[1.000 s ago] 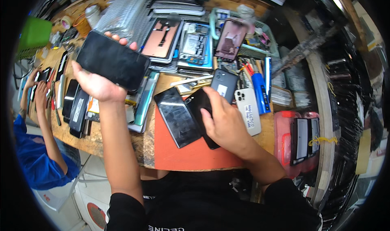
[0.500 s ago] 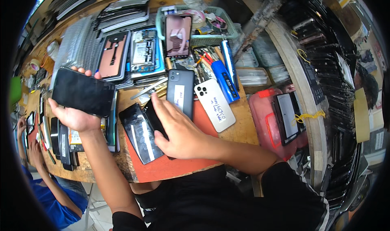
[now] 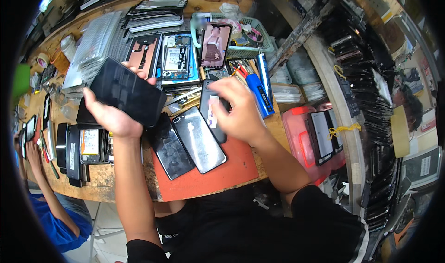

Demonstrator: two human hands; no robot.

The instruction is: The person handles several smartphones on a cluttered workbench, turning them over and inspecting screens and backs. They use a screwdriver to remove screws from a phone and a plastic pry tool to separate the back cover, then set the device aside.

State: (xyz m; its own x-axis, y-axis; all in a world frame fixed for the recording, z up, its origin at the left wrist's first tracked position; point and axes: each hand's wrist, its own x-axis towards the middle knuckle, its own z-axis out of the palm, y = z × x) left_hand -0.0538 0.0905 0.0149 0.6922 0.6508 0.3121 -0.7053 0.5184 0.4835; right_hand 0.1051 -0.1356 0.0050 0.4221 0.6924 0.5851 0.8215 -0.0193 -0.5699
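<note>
Our left hand (image 3: 121, 123): fingers grip black, rectangular, glossy-faced phone (image 3: 130, 94) | right hand (image 3: 237, 109): fingers parted, curled above dark-grey, white-labelled phone (image 3: 219, 133) | we'd best support edges, sparing glass

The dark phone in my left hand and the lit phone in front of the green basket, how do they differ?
The dark phone shows a black, unlit screen; the lit phone shows a picture. The dark phone rests in the left hand; the lit phone is in front of the green basket, unheld. The dark phone slants; the lit phone looks nearly upright. Both screens face the camera.
</note>
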